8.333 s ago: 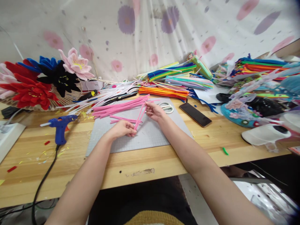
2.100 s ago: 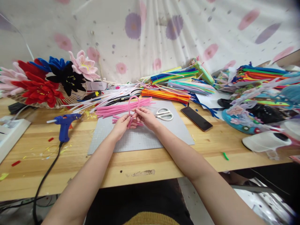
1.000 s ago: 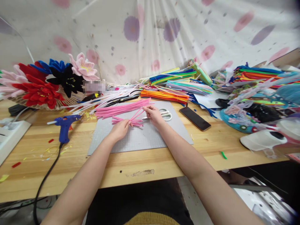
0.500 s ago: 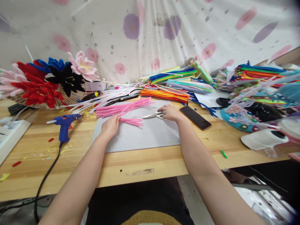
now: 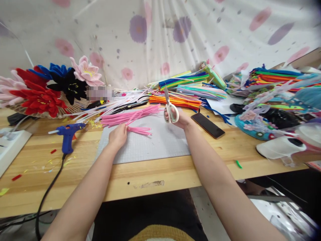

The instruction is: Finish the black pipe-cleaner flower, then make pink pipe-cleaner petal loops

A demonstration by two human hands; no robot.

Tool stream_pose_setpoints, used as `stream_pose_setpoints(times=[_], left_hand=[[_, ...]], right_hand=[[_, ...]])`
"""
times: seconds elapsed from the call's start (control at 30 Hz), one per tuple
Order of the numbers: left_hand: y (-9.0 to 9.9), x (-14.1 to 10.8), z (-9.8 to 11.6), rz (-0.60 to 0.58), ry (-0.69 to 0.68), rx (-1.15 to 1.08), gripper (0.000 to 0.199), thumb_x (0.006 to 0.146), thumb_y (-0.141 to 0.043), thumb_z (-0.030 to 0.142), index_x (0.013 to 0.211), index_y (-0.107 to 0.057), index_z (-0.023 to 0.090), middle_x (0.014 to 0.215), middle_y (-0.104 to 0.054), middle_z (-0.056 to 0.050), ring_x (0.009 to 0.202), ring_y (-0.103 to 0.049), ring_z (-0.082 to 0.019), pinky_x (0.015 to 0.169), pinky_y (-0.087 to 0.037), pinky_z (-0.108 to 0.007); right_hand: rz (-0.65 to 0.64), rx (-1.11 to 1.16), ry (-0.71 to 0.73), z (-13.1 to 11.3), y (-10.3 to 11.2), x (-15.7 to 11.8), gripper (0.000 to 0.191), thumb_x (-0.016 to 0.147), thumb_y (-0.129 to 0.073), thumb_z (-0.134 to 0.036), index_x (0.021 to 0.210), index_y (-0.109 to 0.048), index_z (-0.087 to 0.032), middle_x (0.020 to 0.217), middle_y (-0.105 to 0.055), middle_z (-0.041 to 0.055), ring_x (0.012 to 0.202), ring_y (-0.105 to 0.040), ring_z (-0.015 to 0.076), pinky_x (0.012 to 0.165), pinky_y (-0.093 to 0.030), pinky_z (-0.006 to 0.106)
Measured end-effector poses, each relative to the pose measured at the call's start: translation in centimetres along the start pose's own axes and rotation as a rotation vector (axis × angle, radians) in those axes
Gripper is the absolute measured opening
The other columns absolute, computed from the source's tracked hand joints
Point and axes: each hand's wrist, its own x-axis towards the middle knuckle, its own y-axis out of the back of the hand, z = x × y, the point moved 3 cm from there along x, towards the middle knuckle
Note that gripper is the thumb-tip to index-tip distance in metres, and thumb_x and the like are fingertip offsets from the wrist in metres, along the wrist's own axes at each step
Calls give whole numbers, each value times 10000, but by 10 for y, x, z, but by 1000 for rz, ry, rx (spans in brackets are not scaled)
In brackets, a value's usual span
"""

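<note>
My left hand [image 5: 118, 136] is closed round a small bunch of pink pipe cleaners [image 5: 140, 130], whose ends stick out to the right over the grey cutting mat [image 5: 150, 147]. Just behind that hand lies a larger pink bundle [image 5: 125, 116]. White-handled scissors [image 5: 172, 112] are in my right hand [image 5: 179, 119], above the mat's right part, with the blades pointing up and away from me. The fingers of this hand are partly hidden by the scissor handles.
A blue glue gun [image 5: 67, 135] with a black cord lies left. Fabric flowers [image 5: 45, 97] stand at the back left. Coloured pipe cleaner bundles [image 5: 175, 100] lie behind the mat. A phone [image 5: 208, 125] and a white bottle [image 5: 281, 147] are to the right.
My right hand has lifted the scissors off the mat and turned them from pointing left to pointing up. My left hand stays on the pink bunch.
</note>
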Motion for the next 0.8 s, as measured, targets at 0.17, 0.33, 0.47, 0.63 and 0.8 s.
stream_pose_setpoints(times=[0.17, 0.33, 0.47, 0.63, 0.8], left_hand=[[-1, 0, 2, 17, 87, 20, 371, 923, -210, 315, 974, -562, 212, 1047, -650, -81, 958, -605, -243, 714, -414, -324], [-2, 0, 9, 23, 83, 31, 382, 922, -202, 314, 974, -564, 202, 1045, -646, -98, 943, -611, -250, 709, -420, -336], [-3, -4, 18, 23, 14, 39, 371, 923, -215, 304, 980, -566, 195, 1009, -651, -106, 928, -614, -247, 706, -424, -335], [-5, -9, 30, -8, -86, 49, 357, 925, -235, 304, 970, -572, 194, 984, -658, -96, 946, -612, -236, 720, -424, -320], [-4, -13, 38, -29, -170, 61, 334, 923, -247, 280, 959, -567, 192, 987, -653, -88, 947, -609, -241, 720, -422, -323]], right_hand=[[-343, 194, -334, 22, -37, 4, 698, 753, -325, -773, 893, -550, -127, 780, -607, 81, 724, -592, 170, 627, -473, 283], [-497, 175, -575, 36, -59, 1, 844, 747, -178, -806, 937, -563, -79, 753, -612, 103, 669, -598, 175, 548, -451, 257], [-420, 208, -557, 37, -66, 1, 821, 779, -165, -775, 975, -559, -82, 759, -612, 101, 667, -587, 171, 532, -433, 245], [-402, 282, -481, 35, -66, 2, 771, 807, -175, -744, 977, -546, -90, 836, -629, 132, 750, -596, 183, 513, -414, 226], [-373, 308, -452, 33, -62, 2, 727, 827, -176, -721, 981, -533, -106, 856, -628, 123, 786, -597, 186, 536, -430, 234]])
